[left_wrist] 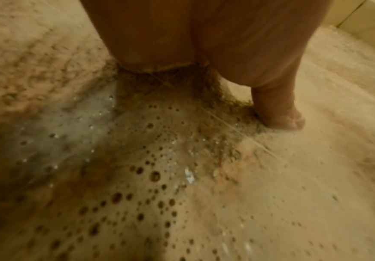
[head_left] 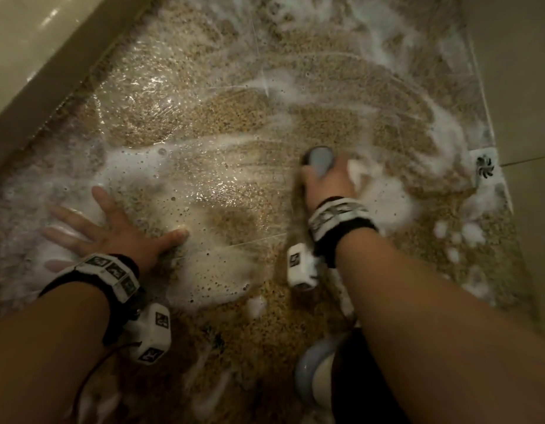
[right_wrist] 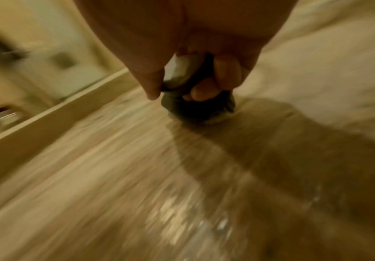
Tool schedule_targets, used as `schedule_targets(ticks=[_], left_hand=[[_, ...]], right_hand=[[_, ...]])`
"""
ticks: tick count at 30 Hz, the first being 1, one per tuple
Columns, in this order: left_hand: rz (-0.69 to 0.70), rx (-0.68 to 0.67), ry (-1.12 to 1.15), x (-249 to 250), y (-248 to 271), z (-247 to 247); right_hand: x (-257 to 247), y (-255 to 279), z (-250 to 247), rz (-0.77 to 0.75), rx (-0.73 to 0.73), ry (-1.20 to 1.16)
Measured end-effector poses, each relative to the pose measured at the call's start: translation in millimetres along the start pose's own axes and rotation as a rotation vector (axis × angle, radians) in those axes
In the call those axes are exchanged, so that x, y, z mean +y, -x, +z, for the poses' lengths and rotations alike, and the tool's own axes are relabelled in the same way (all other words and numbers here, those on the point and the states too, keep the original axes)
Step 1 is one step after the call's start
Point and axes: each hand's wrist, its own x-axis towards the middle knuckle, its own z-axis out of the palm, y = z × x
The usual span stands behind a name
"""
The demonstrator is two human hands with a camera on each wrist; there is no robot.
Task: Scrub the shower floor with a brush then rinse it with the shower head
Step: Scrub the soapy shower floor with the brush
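Note:
The speckled brown shower floor (head_left: 228,123) is wet and covered in streaks of white foam. My right hand (head_left: 326,179) grips a grey-blue scrub brush (head_left: 320,160), whose bristles press on the floor right of centre. In the right wrist view the fingers (right_wrist: 204,88) curl round the dark brush (right_wrist: 195,109), and the picture is smeared by motion. My left hand (head_left: 109,228) lies flat on the soapy floor at the left, fingers spread. The left wrist view shows the palm (left_wrist: 193,35) and thumb (left_wrist: 278,109) resting on bubbly floor (left_wrist: 159,176). No shower head is in view.
A beige raised curb (head_left: 51,68) runs along the left side. Tiled wall (head_left: 516,87) bounds the right, with a white square drain (head_left: 484,168) at its foot. A pale blue and white rounded object (head_left: 314,371) sits near the bottom under my right forearm.

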Motion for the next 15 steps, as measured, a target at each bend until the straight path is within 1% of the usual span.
schedule_targets(ticks=[2, 3, 4, 5, 7, 10, 12, 13, 15], left_hand=[[-0.012, 0.012, -0.005, 3.0, 1.7, 0.0], [-0.017, 0.017, -0.006, 3.9, 2.0, 0.7], [-0.023, 0.026, -0.019, 4.9, 2.0, 1.4], [-0.024, 0.030, -0.037, 4.9, 1.9, 1.9], [-0.036, 0.034, -0.055, 5.7, 3.1, 0.9], [-0.039, 0.036, -0.052, 6.4, 5.5, 1.0], [-0.041, 0.038, -0.051, 8.3, 6.7, 0.2], [-0.034, 0.029, -0.060, 7.6, 6.6, 0.1], [-0.033, 0.036, -0.057, 8.8, 8.5, -0.7]], right_hand=[[-19.2, 34.7, 40.4, -0.181, -0.181, 0.048], [-24.4, 47.4, 55.1, -0.249, -0.268, 0.072], [-26.3, 55.0, 63.3, -0.290, -0.317, 0.094], [-24.8, 53.0, 63.9, -0.302, -0.322, 0.104], [-12.6, 36.0, 41.2, -0.229, -0.262, 0.043], [18.1, -9.6, -15.2, -0.023, -0.109, -0.049], [33.8, -33.7, -45.1, 0.078, -0.058, -0.013], [35.5, -39.9, -52.0, 0.100, -0.052, 0.040], [28.0, -44.7, -53.6, 0.056, -0.113, 0.161]])
